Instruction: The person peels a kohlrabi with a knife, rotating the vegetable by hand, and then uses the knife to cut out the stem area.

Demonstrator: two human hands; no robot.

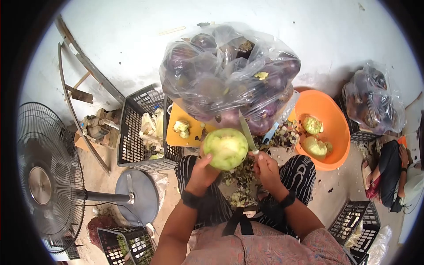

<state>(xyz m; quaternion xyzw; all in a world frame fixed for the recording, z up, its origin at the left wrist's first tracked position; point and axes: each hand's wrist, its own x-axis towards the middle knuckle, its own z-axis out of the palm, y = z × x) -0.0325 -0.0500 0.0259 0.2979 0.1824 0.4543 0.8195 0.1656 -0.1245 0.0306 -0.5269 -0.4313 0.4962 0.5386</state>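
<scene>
My left hand grips a large round peeled eggplant, pale green with a whitish patch, holding it up over my lap. In my right hand is a knife with a light handle, its blade pointing up along the eggplant's right side. Just beyond, a clear plastic bag bulges with dark purple eggplants. An orange cutting board lies under the bag's front, with a pale trimmed piece on it. Dark and pale peelings cover the floor between my legs.
An orange basin with several peeled eggplants stands to the right. Left are a black crate with pale scraps and a standing fan. Another bag of eggplants sits far right, near a seated person.
</scene>
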